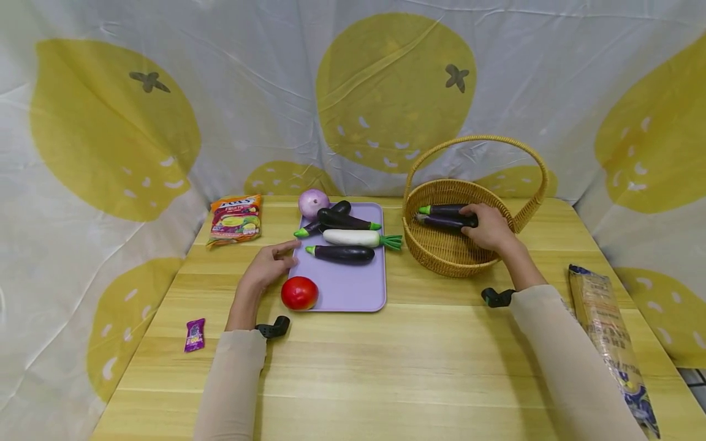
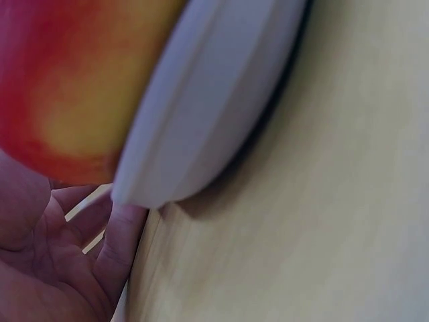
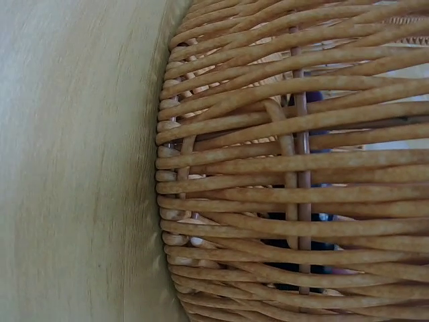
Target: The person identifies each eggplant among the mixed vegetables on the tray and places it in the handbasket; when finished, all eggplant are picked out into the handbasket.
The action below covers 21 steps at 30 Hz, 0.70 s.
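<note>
My right hand (image 1: 488,229) reaches into a yellow wicker basket (image 1: 449,264), its thumb and fingers around the right end of the nearer eggplant (image 1: 441,222). Another eggplant (image 1: 449,209) lies just behind that one. In the right wrist view, basket weave (image 3: 335,161) hides the hand. My left hand (image 1: 268,264) is at the left edge of a lilac tray (image 1: 347,297), fingers loosely extended and touching its rim. On the tray lie several eggplants (image 1: 344,255) and a white radish (image 1: 351,237). A tomato (image 1: 299,293) sits at its near left corner, close to my left wrist.
A purple onion (image 1: 313,203) is at the tray's far left corner. Further left are an orange candy bag (image 1: 236,220) and a small purple packet (image 1: 195,335). On the right lies a long clear package (image 1: 609,331). A lemon-print cloth (image 1: 248,122) hangs behind the table.
</note>
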Each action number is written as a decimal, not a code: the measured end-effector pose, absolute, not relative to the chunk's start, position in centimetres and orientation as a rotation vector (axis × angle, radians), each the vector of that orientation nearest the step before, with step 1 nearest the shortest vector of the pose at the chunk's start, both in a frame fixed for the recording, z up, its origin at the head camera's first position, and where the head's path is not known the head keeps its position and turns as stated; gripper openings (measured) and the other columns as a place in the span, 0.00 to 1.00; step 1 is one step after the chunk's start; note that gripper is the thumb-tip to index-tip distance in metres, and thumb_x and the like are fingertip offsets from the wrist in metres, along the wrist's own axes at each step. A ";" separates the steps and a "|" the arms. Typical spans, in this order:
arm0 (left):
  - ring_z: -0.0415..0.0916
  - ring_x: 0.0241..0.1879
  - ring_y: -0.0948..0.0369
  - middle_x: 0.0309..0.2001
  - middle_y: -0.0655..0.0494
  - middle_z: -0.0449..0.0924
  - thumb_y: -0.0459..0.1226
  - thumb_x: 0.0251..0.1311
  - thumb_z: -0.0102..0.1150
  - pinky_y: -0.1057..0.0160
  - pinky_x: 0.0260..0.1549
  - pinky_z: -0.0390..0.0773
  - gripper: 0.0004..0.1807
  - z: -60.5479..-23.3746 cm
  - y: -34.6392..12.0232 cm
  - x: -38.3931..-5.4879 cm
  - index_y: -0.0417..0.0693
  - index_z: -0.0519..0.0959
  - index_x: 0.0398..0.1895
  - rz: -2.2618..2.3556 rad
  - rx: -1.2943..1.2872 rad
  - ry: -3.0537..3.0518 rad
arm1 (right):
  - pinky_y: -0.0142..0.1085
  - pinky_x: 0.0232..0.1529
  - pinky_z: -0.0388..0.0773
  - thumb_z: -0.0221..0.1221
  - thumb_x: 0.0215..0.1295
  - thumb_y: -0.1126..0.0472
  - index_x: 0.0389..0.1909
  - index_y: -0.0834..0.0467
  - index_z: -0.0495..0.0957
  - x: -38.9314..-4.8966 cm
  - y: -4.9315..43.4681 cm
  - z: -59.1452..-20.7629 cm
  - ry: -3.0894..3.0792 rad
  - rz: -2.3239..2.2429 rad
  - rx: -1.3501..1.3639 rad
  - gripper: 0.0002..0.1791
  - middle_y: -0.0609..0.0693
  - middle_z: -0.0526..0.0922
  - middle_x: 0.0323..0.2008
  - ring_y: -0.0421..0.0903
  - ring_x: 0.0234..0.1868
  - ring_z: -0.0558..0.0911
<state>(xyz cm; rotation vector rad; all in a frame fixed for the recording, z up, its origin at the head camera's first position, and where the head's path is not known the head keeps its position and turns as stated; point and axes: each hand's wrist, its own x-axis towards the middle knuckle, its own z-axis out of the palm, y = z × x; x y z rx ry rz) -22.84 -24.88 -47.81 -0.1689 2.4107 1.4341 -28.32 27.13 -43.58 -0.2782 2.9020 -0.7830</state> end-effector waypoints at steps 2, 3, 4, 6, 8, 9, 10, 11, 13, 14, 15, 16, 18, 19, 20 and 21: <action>0.66 0.70 0.47 0.79 0.49 0.62 0.39 0.72 0.57 0.48 0.69 0.71 0.27 -47.8 -24.8 -22.8 0.59 0.72 0.74 1.431 -0.165 2.415 | 0.68 0.70 0.59 0.59 0.72 0.61 0.70 0.63 0.71 -28.2 27.2 -43.6 2.903 -0.795 -0.283 0.27 0.70 0.69 0.69 0.72 0.72 0.62; 0.66 0.70 0.47 0.79 0.49 0.62 0.39 0.72 0.57 0.48 0.69 0.71 0.27 -47.9 -24.8 -22.9 0.59 0.72 0.74 1.430 -0.160 2.416 | 0.67 0.70 0.60 0.59 0.73 0.60 0.70 0.63 0.71 -28.1 27.2 -43.5 2.903 -0.805 -0.282 0.27 0.69 0.69 0.69 0.72 0.72 0.63; 0.66 0.70 0.47 0.79 0.49 0.62 0.39 0.72 0.57 0.48 0.69 0.71 0.27 -47.9 -24.8 -22.9 0.59 0.72 0.74 1.428 -0.157 2.419 | 0.66 0.70 0.60 0.59 0.73 0.60 0.70 0.63 0.70 -28.0 27.2 -43.5 2.902 -0.820 -0.281 0.27 0.69 0.70 0.69 0.71 0.72 0.63; 0.66 0.70 0.47 0.79 0.50 0.62 0.39 0.72 0.57 0.48 0.69 0.71 0.27 -47.9 -24.8 -22.9 0.59 0.72 0.74 1.423 -0.151 2.425 | 0.66 0.70 0.62 0.59 0.75 0.57 0.70 0.63 0.70 -27.7 27.1 -43.4 2.895 -0.864 -0.280 0.27 0.69 0.69 0.70 0.70 0.72 0.64; 0.66 0.70 0.47 0.79 0.50 0.62 0.39 0.72 0.57 0.48 0.69 0.71 0.27 -47.9 -24.8 -22.9 0.59 0.72 0.74 1.416 -0.148 2.428 | 0.65 0.68 0.64 0.59 0.75 0.55 0.70 0.63 0.70 -27.3 27.1 -43.3 2.891 -0.917 -0.276 0.28 0.68 0.70 0.69 0.69 0.70 0.66; 0.66 0.70 0.47 0.79 0.50 0.62 0.39 0.72 0.56 0.48 0.69 0.71 0.27 -47.9 -24.8 -22.9 0.59 0.72 0.74 1.418 -0.149 2.428 | 0.64 0.68 0.65 0.58 0.75 0.53 0.70 0.63 0.70 -27.1 27.0 -43.2 2.890 -0.945 -0.277 0.28 0.67 0.71 0.69 0.68 0.70 0.67; 0.66 0.70 0.47 0.79 0.49 0.62 0.39 0.72 0.56 0.48 0.69 0.71 0.27 -47.8 -24.8 -22.9 0.59 0.72 0.74 1.420 -0.150 2.427 | 0.63 0.67 0.67 0.58 0.76 0.52 0.70 0.62 0.70 -26.9 26.9 -43.1 2.887 -0.974 -0.277 0.28 0.66 0.72 0.68 0.67 0.69 0.69; 0.67 0.70 0.47 0.79 0.49 0.62 0.39 0.72 0.56 0.48 0.68 0.72 0.27 -47.8 -24.8 -22.9 0.58 0.72 0.74 1.421 -0.151 2.427 | 0.63 0.66 0.67 0.58 0.76 0.51 0.70 0.62 0.70 -26.7 26.8 -43.0 2.883 -1.003 -0.281 0.29 0.66 0.72 0.68 0.66 0.68 0.70; 0.67 0.69 0.47 0.79 0.49 0.62 0.38 0.72 0.56 0.48 0.68 0.72 0.27 -47.8 -24.9 -22.9 0.58 0.72 0.74 1.426 -0.151 2.422 | 0.61 0.64 0.70 0.58 0.76 0.50 0.70 0.62 0.70 -26.1 26.5 -42.8 2.878 -1.061 -0.283 0.29 0.64 0.74 0.66 0.65 0.66 0.72; 0.67 0.69 0.47 0.79 0.49 0.62 0.38 0.72 0.56 0.48 0.68 0.73 0.27 -47.8 -24.9 -22.9 0.58 0.72 0.74 1.427 -0.150 2.421 | 0.61 0.64 0.71 0.58 0.76 0.49 0.70 0.62 0.70 -25.8 26.3 -42.6 2.875 -1.091 -0.290 0.29 0.64 0.75 0.66 0.64 0.65 0.73; 0.67 0.69 0.47 0.79 0.49 0.62 0.38 0.72 0.56 0.48 0.68 0.73 0.27 -47.8 -24.9 -22.9 0.58 0.72 0.74 1.432 -0.151 2.418 | 0.60 0.63 0.72 0.58 0.76 0.49 0.70 0.62 0.70 -25.5 26.1 -42.5 2.869 -1.121 -0.301 0.30 0.64 0.75 0.65 0.64 0.64 0.74; 0.67 0.69 0.47 0.79 0.49 0.63 0.38 0.72 0.56 0.49 0.67 0.73 0.28 -47.8 -24.8 -22.9 0.58 0.72 0.74 1.434 -0.151 2.416 | 0.60 0.63 0.73 0.57 0.76 0.48 0.70 0.62 0.70 -25.2 25.9 -42.3 2.860 -1.152 -0.314 0.30 0.64 0.76 0.64 0.64 0.64 0.75; 0.67 0.69 0.47 0.79 0.49 0.62 0.38 0.72 0.56 0.49 0.67 0.73 0.28 -47.8 -24.8 -22.9 0.58 0.72 0.75 1.436 -0.154 2.411 | 0.57 0.62 0.74 0.57 0.76 0.48 0.69 0.62 0.70 -24.7 25.4 -42.1 2.844 -1.212 -0.345 0.30 0.63 0.77 0.63 0.62 0.62 0.77; 0.67 0.69 0.47 0.79 0.49 0.62 0.38 0.72 0.57 0.49 0.67 0.73 0.28 -47.8 -24.9 -22.9 0.58 0.72 0.75 1.438 -0.157 2.409 | 0.56 0.62 0.75 0.58 0.76 0.47 0.69 0.61 0.71 -24.5 25.0 -42.0 2.837 -1.241 -0.363 0.29 0.62 0.78 0.62 0.60 0.61 0.78; 0.67 0.69 0.47 0.79 0.49 0.62 0.38 0.72 0.57 0.49 0.67 0.73 0.28 -47.8 -24.9 -22.9 0.58 0.72 0.75 1.438 -0.160 2.408 | 0.54 0.61 0.76 0.57 0.76 0.47 0.69 0.60 0.71 -24.3 24.7 -41.9 2.831 -1.263 -0.385 0.29 0.62 0.79 0.61 0.59 0.60 0.79; 0.67 0.69 0.47 0.79 0.49 0.62 0.38 0.72 0.57 0.49 0.67 0.73 0.28 -47.8 -24.9 -22.9 0.58 0.72 0.75 1.440 -0.163 2.407 | 0.52 0.60 0.76 0.57 0.76 0.47 0.68 0.59 0.72 -24.1 24.3 -41.8 2.823 -1.283 -0.407 0.28 0.61 0.79 0.61 0.58 0.59 0.80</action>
